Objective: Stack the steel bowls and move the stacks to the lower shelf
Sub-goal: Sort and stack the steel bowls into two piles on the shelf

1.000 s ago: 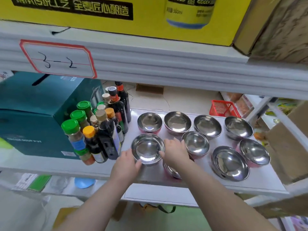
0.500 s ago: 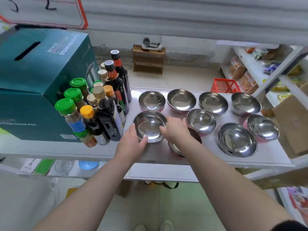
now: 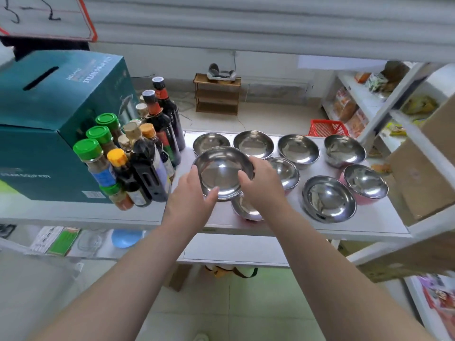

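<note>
Both hands hold one steel bowl [image 3: 222,172], raised and tilted above the white shelf [image 3: 369,225]. My left hand [image 3: 190,195] grips its near-left rim, my right hand [image 3: 262,183] its right rim. Under my right hand another steel bowl [image 3: 246,209] rests on the shelf, partly hidden. Several more steel bowls stand around: a back row with one at the left [image 3: 210,142] and one at the right [image 3: 344,150], a middle bowl [image 3: 285,171], and two near the front right [image 3: 328,199] [image 3: 365,180].
A cluster of sauce and spice bottles [image 3: 138,158] stands just left of the bowls, with a teal cardboard box [image 3: 49,124] beyond them. A brown carton [image 3: 428,168] sits at the right end. The lower shelf [image 3: 98,242] holds packets and a blue lid.
The bowl has been lifted off the shelf and tilted between both hands. The view has dropped lower and closer to the shelf.
</note>
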